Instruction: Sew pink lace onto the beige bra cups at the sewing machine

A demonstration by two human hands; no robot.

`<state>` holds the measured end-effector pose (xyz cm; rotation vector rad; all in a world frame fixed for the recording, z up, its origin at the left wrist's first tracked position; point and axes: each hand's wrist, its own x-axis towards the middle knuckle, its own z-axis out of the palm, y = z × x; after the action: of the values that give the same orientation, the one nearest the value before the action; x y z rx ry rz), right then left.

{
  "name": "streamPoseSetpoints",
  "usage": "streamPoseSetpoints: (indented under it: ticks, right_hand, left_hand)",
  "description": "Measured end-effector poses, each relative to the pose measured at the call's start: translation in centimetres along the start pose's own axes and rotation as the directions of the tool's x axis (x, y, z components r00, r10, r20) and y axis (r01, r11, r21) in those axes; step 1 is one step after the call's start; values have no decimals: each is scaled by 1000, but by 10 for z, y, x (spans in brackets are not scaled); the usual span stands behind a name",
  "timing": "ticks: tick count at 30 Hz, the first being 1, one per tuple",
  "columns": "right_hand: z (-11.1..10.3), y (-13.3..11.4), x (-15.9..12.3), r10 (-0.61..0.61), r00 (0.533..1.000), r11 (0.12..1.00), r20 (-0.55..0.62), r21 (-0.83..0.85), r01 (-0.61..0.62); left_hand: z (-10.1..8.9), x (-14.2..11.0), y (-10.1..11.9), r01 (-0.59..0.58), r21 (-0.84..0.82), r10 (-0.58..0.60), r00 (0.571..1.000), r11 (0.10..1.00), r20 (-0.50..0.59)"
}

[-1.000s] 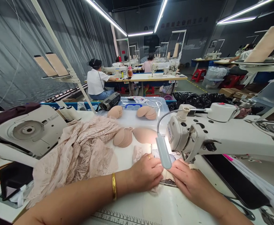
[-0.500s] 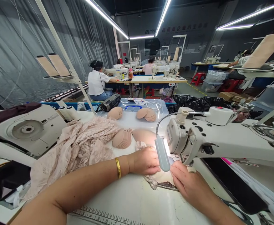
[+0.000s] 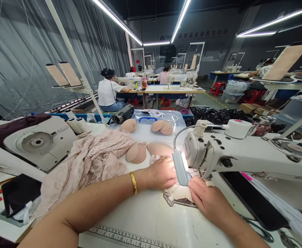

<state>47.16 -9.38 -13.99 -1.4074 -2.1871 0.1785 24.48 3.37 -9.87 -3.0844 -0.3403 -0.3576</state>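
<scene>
Under the needle end of the white sewing machine (image 3: 196,146), beige lace fabric (image 3: 170,191) lies partly beneath both my hands. My left hand (image 3: 161,174), below a gold bangle (image 3: 133,183), rests on the fabric left of the needle area with fingers curled and pressed down; the grey lamp head (image 3: 180,168) covers its fingertips. On the right, my right hand (image 3: 201,191) has its fingers together at the fabric's edge, a band on one finger. The lamp hides the needle and most of the stitching spot. Just beyond my left hand lies a beige moulded cup (image 3: 160,150).
A heap of beige lace (image 3: 89,158) lies left, beside stacked beige cups (image 3: 137,153). More cups sit on a clear plastic box (image 3: 146,135) behind. A black phone (image 3: 254,201) and scissors (image 3: 261,230) lie right. A printed ruler (image 3: 120,237) runs along the front edge. A co-worker (image 3: 108,91) sits ahead.
The view has shifted slightly. Both hands stay at the fabric by the needle area, and slightly less of the fabric shows between them in front.
</scene>
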Motion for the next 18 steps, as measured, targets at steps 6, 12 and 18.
streamPoseSetpoints:
  ticks: [6, 12, 18]
  right_hand:
    - [-8, -14, 0, 76, 997, 986, 14, 146, -77]
    - [-5, -68, 8, 403, 880, 462, 251, 774, -432]
    - [11, -133, -3, 600, 775, 140, 198, 928, -345]
  left_hand:
    - [-6, -14, -1, 37, -103, -39, 999, 994, -20]
    - [-30, -70, 69, 4, -436, -108, 971, 900, -215]
    - [-20, -107, 161, 334, -783, -439, 682, -524, 585]
